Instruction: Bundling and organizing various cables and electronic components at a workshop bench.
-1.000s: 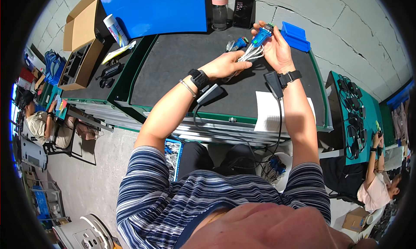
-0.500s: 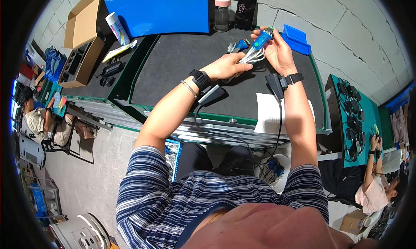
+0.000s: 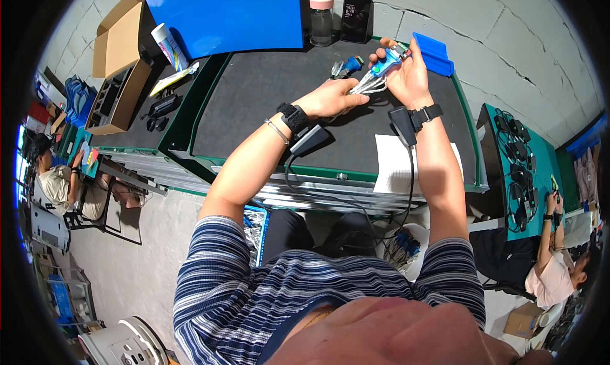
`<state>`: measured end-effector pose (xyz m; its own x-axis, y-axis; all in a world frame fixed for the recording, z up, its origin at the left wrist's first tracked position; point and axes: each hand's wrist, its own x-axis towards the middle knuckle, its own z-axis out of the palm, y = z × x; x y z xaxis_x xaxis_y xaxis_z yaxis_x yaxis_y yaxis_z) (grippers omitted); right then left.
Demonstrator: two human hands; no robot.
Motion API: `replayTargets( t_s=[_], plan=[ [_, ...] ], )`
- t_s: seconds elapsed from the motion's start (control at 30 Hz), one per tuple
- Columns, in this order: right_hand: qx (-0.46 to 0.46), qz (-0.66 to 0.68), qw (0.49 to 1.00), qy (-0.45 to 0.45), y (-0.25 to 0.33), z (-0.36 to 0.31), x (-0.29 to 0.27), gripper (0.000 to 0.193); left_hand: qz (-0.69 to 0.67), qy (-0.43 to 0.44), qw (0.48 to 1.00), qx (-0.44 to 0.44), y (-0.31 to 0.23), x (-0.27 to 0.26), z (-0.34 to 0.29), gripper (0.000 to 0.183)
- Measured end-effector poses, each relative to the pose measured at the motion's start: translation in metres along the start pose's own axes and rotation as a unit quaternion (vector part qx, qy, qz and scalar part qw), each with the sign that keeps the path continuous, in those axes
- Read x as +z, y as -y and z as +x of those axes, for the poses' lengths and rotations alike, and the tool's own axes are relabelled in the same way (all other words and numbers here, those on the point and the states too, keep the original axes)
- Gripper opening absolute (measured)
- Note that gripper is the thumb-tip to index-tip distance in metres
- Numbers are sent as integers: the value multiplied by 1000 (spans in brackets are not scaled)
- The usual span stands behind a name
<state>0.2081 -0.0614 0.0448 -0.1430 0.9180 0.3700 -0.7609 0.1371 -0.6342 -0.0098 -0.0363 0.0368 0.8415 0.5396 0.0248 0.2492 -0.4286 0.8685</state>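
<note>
Head view: left hand grips cable bundle, right hand holds blue connector. I see both left of the blue tray.

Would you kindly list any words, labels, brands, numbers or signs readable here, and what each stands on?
Dark phone-like device: pale digits on its screen, which I won't copy out.
White can: coloured printing, too small to read.
White paper: grid lines, no legible words.
Blue connector at the right hand: a green spot, no legible words.
Any markings elsewhere are too small to read.
</note>
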Motion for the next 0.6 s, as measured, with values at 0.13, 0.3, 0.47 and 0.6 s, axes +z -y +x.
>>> replayTargets(
  t_s=[0.13, 0.3, 0.47, 0.6],
  plan=[
    [9, 17, 1000, 15, 0, 2, -2, 42, 20, -2, 1000, 3, -1, 1, 0, 30],
    [2, -1, 1000, -9, -4, 1, 3, 34, 41, -5, 999, 5, 5, 0, 1, 30],
    [-9, -2, 1000, -5, -6, 1, 2, 32, 67, -14, 998, -5, 5, -1, 1, 35],
    [-44, -47, 996, -57, -7, 2, 6, 42, 117, -44, 987, 104, 2, -2, 1, 38]
  ],
)
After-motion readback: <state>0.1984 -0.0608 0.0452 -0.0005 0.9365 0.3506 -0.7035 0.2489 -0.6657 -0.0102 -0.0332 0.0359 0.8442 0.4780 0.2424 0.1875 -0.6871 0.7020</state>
